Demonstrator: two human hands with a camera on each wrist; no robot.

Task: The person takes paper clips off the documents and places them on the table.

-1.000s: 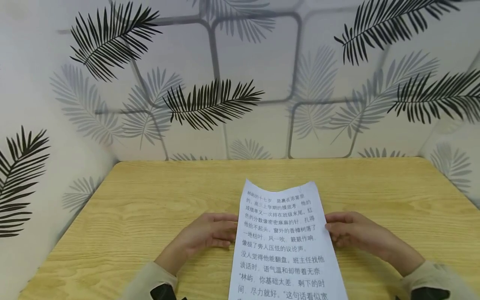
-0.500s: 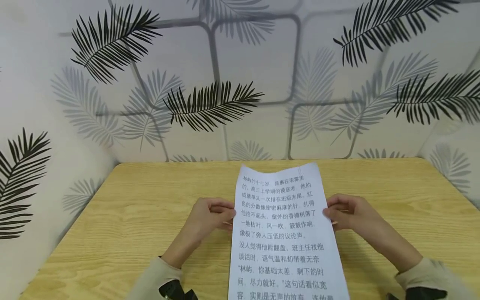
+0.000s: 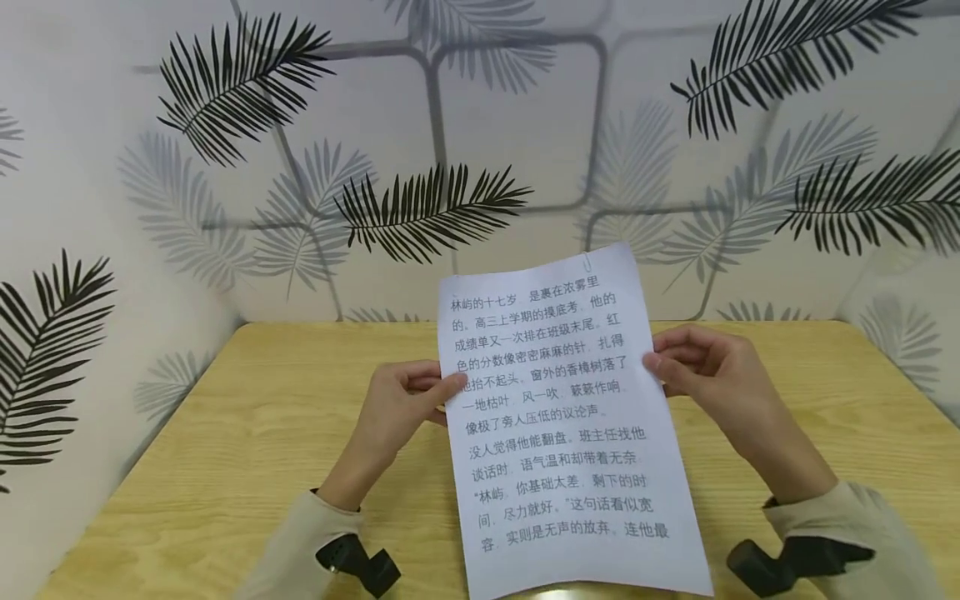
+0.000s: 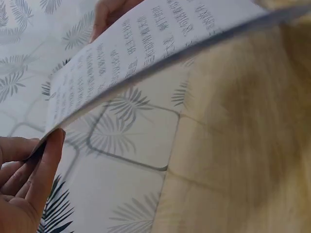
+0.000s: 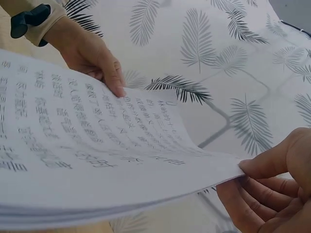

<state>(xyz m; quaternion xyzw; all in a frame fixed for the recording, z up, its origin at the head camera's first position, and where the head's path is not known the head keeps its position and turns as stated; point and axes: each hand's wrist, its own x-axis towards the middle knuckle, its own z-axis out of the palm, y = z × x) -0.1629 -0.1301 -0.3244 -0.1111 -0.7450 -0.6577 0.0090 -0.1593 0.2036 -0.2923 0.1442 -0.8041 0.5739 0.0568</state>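
A white stack of paper sheets (image 3: 555, 433), printed with lines of Chinese characters, is held up tilted over the table. At its top edge sits a small paper clip (image 3: 587, 264). My left hand (image 3: 405, 400) pinches the left edge, thumb on the printed face and fingers behind. On the opposite edge, my right hand (image 3: 712, 375) pinches the sheets the same way. Several layers show along the stack's near edge in the right wrist view, where the right thumb (image 5: 272, 160) presses on top. The left wrist view shows the stack (image 4: 146, 43) nearly edge-on, bending slightly.
A wooden table (image 3: 300, 433) lies beneath the paper. Behind it rises a wall (image 3: 510, 108) with a dark and grey palm-leaf pattern. Black camera mounts (image 3: 360, 567) are strapped at both wrists over light sleeves (image 3: 307, 542).
Both hands have raised the paper stack up from the table, tilting it towards the camera. Its top edge now overlaps the wall, and its lower edge has come into view.
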